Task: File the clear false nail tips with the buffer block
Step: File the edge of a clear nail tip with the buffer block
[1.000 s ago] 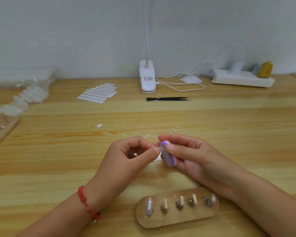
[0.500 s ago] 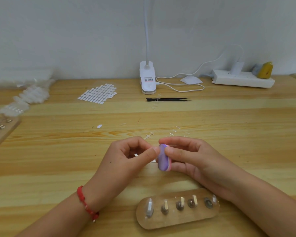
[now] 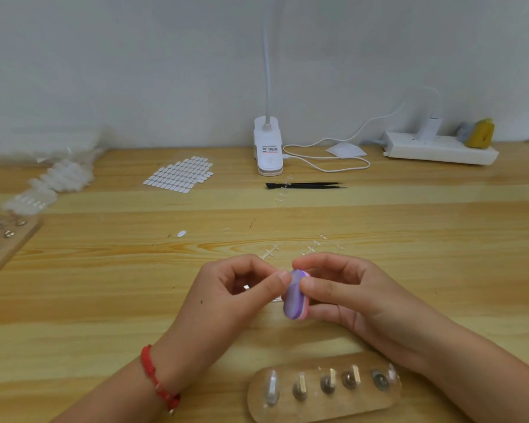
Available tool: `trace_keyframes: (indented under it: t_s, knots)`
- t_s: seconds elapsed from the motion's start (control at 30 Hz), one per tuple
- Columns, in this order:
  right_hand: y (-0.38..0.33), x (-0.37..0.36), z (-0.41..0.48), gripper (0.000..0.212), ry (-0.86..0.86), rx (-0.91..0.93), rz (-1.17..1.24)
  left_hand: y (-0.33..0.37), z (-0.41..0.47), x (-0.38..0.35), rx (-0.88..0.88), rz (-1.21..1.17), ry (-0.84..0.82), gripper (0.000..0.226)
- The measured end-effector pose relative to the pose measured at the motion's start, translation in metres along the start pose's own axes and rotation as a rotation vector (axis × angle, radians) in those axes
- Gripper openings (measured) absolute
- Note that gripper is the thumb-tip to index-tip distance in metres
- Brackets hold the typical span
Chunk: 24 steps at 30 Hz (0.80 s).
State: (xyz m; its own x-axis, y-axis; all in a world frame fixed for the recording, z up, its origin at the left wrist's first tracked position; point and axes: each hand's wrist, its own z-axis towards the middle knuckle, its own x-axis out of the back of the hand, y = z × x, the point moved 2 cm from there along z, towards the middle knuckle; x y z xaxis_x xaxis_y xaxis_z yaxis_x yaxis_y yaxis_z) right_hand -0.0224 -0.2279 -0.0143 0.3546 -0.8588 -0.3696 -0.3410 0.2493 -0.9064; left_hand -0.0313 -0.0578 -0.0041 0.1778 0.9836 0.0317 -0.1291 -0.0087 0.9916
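As left hand pinches nail tip, right hand grips buffer over wooden table

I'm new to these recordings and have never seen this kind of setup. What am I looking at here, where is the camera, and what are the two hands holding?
No machine here: a person works with bare hands, and the picture comes from a camera worn on the head, looking down at a wooden table. The right hand pinches a purple and pink buffer block. The left hand pinches something small right beside it, likely a clear nail tip, mostly hidden by fingers. Nearest the camera lies a wooden holder with clear tips stood on it. Farther back lie black tweezers, a sheet of white tabs, a clip lamp and a power strip.
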Motion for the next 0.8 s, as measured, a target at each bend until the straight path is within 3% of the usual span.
trace_keyframes:
  t_s: [0.37, 0.6, 0.8]
  knots:
    - [0.0007, -0.0008, 0.0002, 0.035, 0.047, -0.008, 0.032, -0.0052, 0.0016, 0.0031, -0.02, 0.02, -0.083, 0.019]
    - [0.0015, -0.0062, -0.0004, 0.028, 0.009, 0.007, -0.051, -0.0055, 0.002, 0.005, -0.022, 0.025, -0.014, 0.015]
    - [0.0003, -0.0026, 0.0008, 0.03, 0.092, 0.029, 0.049, -0.0064, -0.0009, 0.0025, -0.046, 0.115, -0.042, 0.02]
